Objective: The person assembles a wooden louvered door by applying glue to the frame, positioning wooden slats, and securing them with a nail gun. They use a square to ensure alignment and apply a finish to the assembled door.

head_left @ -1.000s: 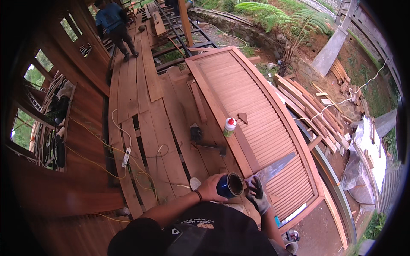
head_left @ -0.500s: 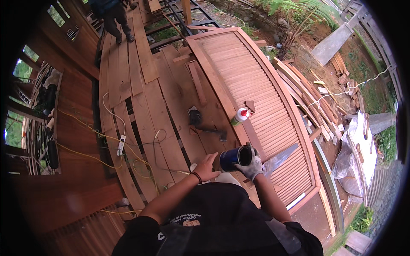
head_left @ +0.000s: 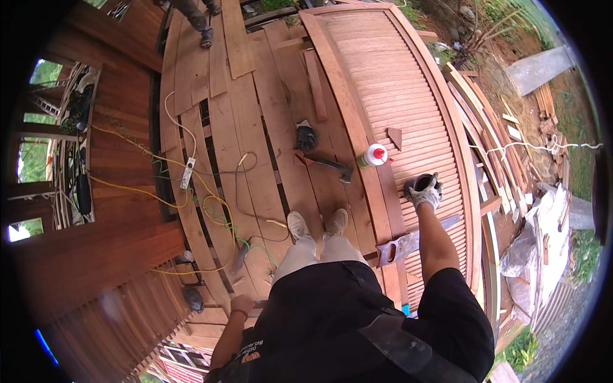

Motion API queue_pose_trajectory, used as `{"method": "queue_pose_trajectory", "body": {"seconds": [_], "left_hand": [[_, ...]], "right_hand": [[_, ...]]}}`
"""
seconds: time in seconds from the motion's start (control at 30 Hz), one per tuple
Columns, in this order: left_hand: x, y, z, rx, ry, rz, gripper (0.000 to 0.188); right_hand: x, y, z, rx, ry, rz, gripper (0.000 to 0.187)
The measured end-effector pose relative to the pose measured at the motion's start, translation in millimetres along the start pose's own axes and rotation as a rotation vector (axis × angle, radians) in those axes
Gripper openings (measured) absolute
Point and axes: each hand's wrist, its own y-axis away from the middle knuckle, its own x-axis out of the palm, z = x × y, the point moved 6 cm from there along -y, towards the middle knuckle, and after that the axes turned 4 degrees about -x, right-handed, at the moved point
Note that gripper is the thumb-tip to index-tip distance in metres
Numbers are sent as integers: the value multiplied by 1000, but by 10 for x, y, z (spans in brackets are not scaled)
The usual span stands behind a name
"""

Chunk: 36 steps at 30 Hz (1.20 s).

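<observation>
My right hand [head_left: 428, 193], in a light grey glove, grips a dark can [head_left: 416, 186] by its rim. The can stands on or just above the slats of a louvred wooden panel [head_left: 389, 76]; contact is hard to judge. Bare, with a bracelet at the wrist, my left hand [head_left: 241, 304] hangs low at my left side, its fingers not clear. Left of the can is a white bottle with a red cap [head_left: 373, 155]. A brown wood offcut [head_left: 395, 136] lies beyond it. Nearer me, a handsaw [head_left: 408, 244] lies across the panel.
On the plank deck [head_left: 233, 127] lie a hatchet-like tool [head_left: 332, 167], a dark glove [head_left: 306, 136], a white power strip [head_left: 187, 173] and yellow cords [head_left: 214, 199]. Gaps run between planks. Another person's legs [head_left: 195, 19] are at the far left. Stacked timber [head_left: 488, 147] lies right.
My left hand has let go of the can and dropped to my lower left. My right hand has carried the can rightward over the slats. The view has shifted, showing my feet.
</observation>
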Motion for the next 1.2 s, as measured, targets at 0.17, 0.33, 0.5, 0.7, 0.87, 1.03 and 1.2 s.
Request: {"method": "queue_pose_trajectory", "body": {"seconds": [0.17,0.33,0.5,0.7,0.87,1.03,1.2], "left_hand": [[-202,206,-664,114,-35,114,27],[-781,-263,-1097,269,349,-19,21],[-1431,-914,-1273,417,400,-104,36],[-1169,-1621,-949,367,414,61,34],[-964,-794,-1107,310,263,190,36],[-815,130,-1683,348,57,108,34],[-625,168,-1908,408,105,143,33]], "right_hand": [[407,-86,-464,-79,-153,-61,114],[71,500,-1419,-57,-503,-535,71],[387,1800,-3308,702,-793,-600,52],[1591,3249,-4546,1139,-520,-101,40],[1898,3341,-4001,825,-315,190,58],[2207,3145,-3979,469,-69,376,75],[2315,3041,-4235,314,-59,447,75]]}}
